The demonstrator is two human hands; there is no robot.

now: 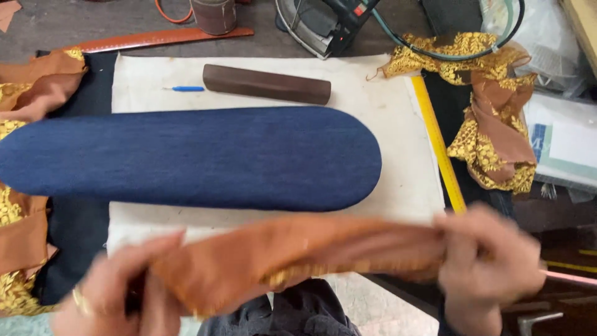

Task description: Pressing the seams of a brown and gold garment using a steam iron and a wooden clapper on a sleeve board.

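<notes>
A strip of rust-brown fabric (298, 252) with gold embroidery along its lower edge stretches between both hands near the bottom of the head view, blurred by motion. My left hand (118, 292), wearing a gold ring, grips its left end. My right hand (491, 264) pinches its right end. Just beyond the strip lies a long dark-blue padded sleeve board (193, 158) on a white cloth-covered surface (392, 112).
A dark brown wooden block (267, 84) and a blue pen-like tool (186, 89) lie behind the board. An iron (323, 22) stands at the back. A yellow ruler (438, 146) runs along the right. More brown-and-gold fabric (491, 118) is heaped right and left (31, 87).
</notes>
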